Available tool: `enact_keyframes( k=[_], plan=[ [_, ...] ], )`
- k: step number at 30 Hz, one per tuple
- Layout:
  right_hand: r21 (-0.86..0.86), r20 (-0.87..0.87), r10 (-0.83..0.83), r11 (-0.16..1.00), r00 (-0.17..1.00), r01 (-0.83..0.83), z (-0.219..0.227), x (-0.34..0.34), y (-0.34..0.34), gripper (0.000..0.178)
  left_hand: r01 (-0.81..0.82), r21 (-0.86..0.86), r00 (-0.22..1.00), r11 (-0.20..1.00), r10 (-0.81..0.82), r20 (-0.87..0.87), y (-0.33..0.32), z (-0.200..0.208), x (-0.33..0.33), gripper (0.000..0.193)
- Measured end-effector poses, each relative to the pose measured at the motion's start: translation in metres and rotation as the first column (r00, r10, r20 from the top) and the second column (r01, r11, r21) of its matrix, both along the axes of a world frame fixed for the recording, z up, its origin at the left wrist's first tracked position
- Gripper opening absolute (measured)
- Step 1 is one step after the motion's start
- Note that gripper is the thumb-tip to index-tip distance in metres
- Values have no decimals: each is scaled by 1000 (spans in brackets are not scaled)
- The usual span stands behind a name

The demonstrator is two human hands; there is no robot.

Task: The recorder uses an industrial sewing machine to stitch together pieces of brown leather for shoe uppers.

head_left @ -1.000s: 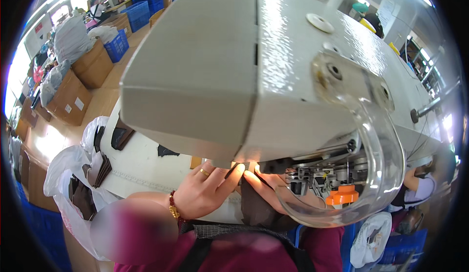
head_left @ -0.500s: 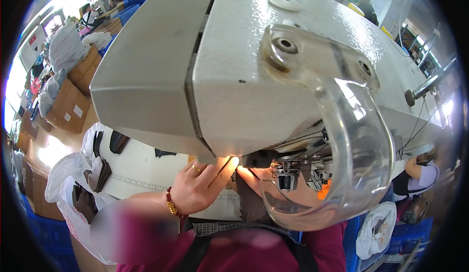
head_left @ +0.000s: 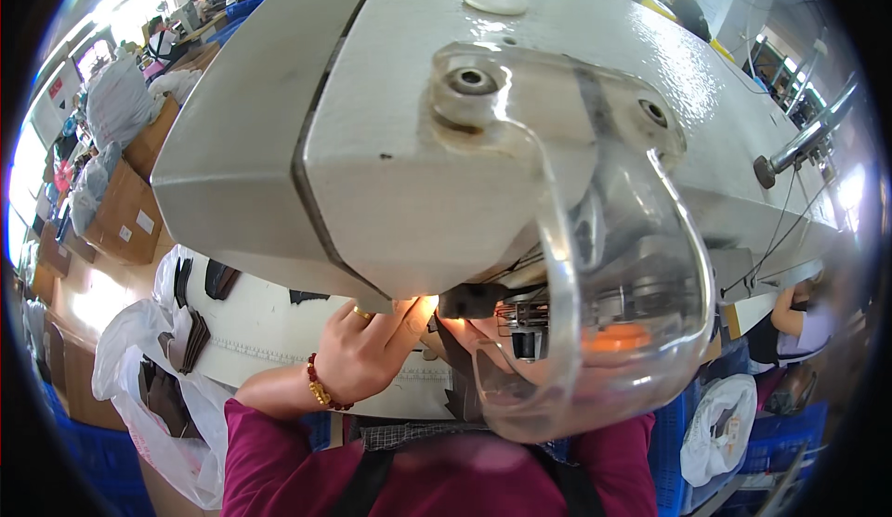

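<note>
Fingers of your left hand (head_left: 367, 354) press flat on the dark piece (head_left: 460, 382) at the near edge of the worktop (head_left: 269, 327), just under the machine head (head_left: 446, 145) by the lit needle area. Your right hand is hidden behind the clear guard (head_left: 595, 331), so I cannot tell its grip. The piece looks thin, limp and light; pin it flat close to the needle, fingertips aside. More dark cuts (head_left: 190, 331) lie at the left edge, boxes (head_left: 121, 210) beyond.
</note>
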State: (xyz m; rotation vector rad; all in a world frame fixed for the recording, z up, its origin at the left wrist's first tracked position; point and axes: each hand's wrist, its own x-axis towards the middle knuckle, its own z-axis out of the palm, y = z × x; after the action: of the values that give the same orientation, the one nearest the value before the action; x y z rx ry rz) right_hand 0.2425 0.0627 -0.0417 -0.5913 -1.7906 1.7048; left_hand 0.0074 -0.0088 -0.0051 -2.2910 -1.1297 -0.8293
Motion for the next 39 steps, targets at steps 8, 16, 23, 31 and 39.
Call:
enact_keyframes(
  k=[8,16,23,31,39],
  plan=[
    [945,-43,-330,292,943,146,21,14,-8,12,-18,-29,1000,999,18,-3,-4,1,3,39],
    [72,-228,-50,995,972,68,-64,10,7,32,-51,63,996,997,55,-74,-2,-9,2,49],
    [610,258,-290,788,922,78,-60,19,10,40,-47,79,999,996,46,7,1,-11,8,48],
    [-576,-246,-89,814,965,-72,-43,18,7,35,-62,35,998,997,62,14,-4,-12,9,47],
    [-386,-349,-33,916,936,-112,-28,19,7,38,-67,59,997,996,64,48,-1,-12,11,46]
  ],
)
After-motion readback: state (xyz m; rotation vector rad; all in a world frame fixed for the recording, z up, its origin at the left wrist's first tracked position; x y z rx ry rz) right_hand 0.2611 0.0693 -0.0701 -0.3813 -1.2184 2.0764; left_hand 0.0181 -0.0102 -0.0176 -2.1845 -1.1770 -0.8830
